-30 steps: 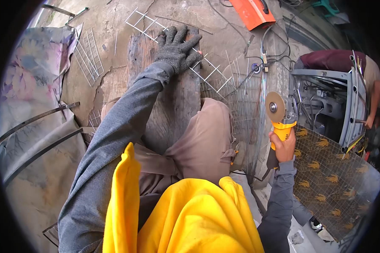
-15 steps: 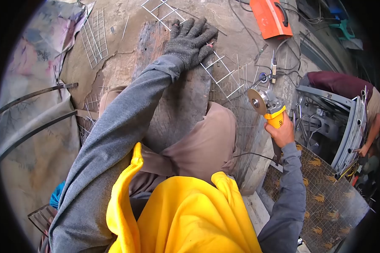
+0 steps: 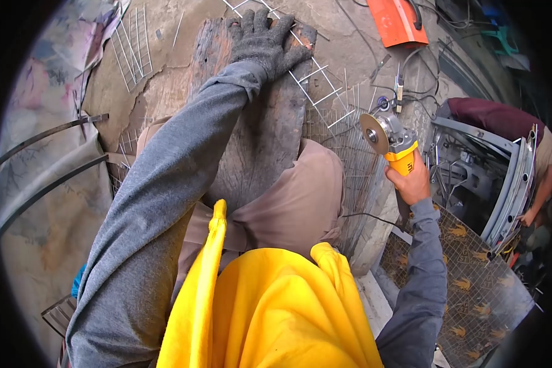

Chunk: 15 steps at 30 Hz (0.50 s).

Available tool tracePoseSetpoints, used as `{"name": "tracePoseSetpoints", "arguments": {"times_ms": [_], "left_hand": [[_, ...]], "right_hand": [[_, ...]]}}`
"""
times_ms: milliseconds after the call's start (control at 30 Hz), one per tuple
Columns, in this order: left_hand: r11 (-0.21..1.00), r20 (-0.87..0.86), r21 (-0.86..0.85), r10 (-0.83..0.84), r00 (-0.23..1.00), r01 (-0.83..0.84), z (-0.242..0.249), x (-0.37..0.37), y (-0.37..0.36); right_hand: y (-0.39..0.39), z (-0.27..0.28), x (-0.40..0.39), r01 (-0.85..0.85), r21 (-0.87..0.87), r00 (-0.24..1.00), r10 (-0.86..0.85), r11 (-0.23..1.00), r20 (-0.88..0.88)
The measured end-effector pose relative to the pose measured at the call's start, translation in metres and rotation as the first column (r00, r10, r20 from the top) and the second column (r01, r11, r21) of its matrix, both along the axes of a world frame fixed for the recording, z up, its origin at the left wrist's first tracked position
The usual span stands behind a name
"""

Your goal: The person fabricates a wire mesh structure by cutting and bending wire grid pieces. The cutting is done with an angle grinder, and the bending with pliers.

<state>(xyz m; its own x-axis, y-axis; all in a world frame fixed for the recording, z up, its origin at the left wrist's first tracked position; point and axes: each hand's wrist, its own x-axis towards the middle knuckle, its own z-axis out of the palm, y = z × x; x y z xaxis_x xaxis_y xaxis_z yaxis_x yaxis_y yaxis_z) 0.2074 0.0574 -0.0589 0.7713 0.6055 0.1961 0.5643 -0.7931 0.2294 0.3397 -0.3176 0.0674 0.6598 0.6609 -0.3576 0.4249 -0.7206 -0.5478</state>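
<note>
My left hand (image 3: 262, 48), in a dark grey knit glove, lies palm down with fingers spread at the far end of a weathered wooden plank (image 3: 260, 147). A strip of welded wire mesh (image 3: 316, 84) runs diagonally under or beside that hand and sticks out on both sides of it. My bare right hand (image 3: 412, 180) is wrapped round the yellow body of an angle grinder (image 3: 402, 159). Its cutting disc (image 3: 373, 133) faces left, held apart from the mesh and off to the right of the plank.
An orange case with a black handle (image 3: 400, 23) stands at the top right, cables around it. More wire mesh (image 3: 132, 49) lies on the concrete at left. A person in a maroon top (image 3: 494, 116) bends over grey metal framing at right. A patterned board (image 3: 472, 288) lies below.
My left hand has shifted slightly up and left in view over the plank. The mesh strip also sits a little higher in view. The grinder stays in my right hand, nearly still.
</note>
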Motion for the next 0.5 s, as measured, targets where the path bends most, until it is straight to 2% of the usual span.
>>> {"name": "tracePoseSetpoints", "arguments": {"times_ms": [67,100,167,267,300,333,367,400,467,500], "left_hand": [[0.999,-0.061,-0.051,0.001,0.998,-0.004,0.003,0.000,0.001],[0.998,-0.065,-0.058,0.000,0.998,-0.003,0.023,0.001,0.001],[0.914,-0.473,-0.399,-0.134,0.871,-0.076,0.077,0.004,0.004],[0.929,-0.424,-0.371,-0.165,0.890,-0.005,0.067,-0.002,0.009],[0.929,-0.425,-0.370,-0.164,0.890,-0.006,0.045,-0.005,0.008],[0.986,-0.228,-0.159,-0.092,0.969,0.056,0.009,-0.007,0.006],[0.996,-0.008,0.068,-0.065,0.998,0.065,-0.010,-0.009,0.005],[0.995,-0.008,0.071,-0.064,0.998,0.065,0.001,-0.009,0.006],[0.979,-0.141,-0.181,-0.118,0.983,0.092,0.035,-0.012,0.000],[0.978,-0.144,-0.189,-0.122,0.982,0.094,0.029,-0.012,-0.003]], "right_hand": [[0.002,-0.003,0.002,0.001,-0.005,1.000,-0.001,1.000,0.002],[0.001,-0.007,0.002,-0.004,-0.025,1.000,0.004,1.000,0.002],[0.001,-0.011,0.002,-0.013,-0.045,1.000,0.014,0.999,0.007],[0.003,-0.017,0.002,-0.004,-0.038,0.998,0.002,0.999,-0.064],[0.002,-0.019,0.001,-0.004,-0.020,0.998,0.002,1.000,-0.069],[0.003,-0.020,0.001,-0.003,-0.002,0.997,0.003,1.000,-0.074],[0.004,-0.019,0.001,-0.005,0.001,0.997,0.005,1.000,-0.074],[0.007,-0.017,0.000,-0.006,-0.002,0.997,0.006,1.000,-0.071],[0.006,-0.017,0.000,-0.002,-0.012,0.997,0.001,1.000,-0.071],[0.005,-0.019,0.002,-0.009,-0.039,0.998,0.007,0.999,-0.067]]}}
